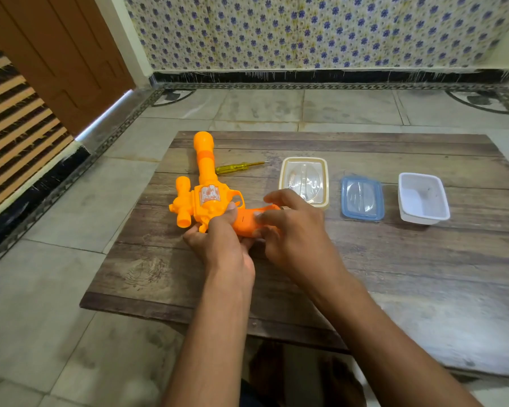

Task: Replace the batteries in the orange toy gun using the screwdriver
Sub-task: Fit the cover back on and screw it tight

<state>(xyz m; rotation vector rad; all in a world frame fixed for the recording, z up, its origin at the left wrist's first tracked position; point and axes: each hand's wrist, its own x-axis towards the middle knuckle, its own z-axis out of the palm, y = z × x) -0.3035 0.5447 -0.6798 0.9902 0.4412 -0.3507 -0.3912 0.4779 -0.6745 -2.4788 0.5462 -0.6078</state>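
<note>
Orange toy gun [207, 198] gripped by both hands.

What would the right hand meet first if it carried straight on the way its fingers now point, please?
The right hand points left, so it would probably meet the left hand gripping the toy gun first; depth is hard to judge.

Toy gun [206, 198]: orange plastic, smooth, moderately glossy, with a silvery sticker on the body. Screwdriver [238, 167]: translucent yellow plastic handle, thin metal shaft. Tabletop [394, 259]: wood-grain finish, matt, weathered in look. Cream container [304, 180] and blue lid [362, 198]: plastic with clear glossy panels. White tub [423, 198]: matt plastic. Floor [41, 289]: stone-like tiles, dull sheen.
</note>
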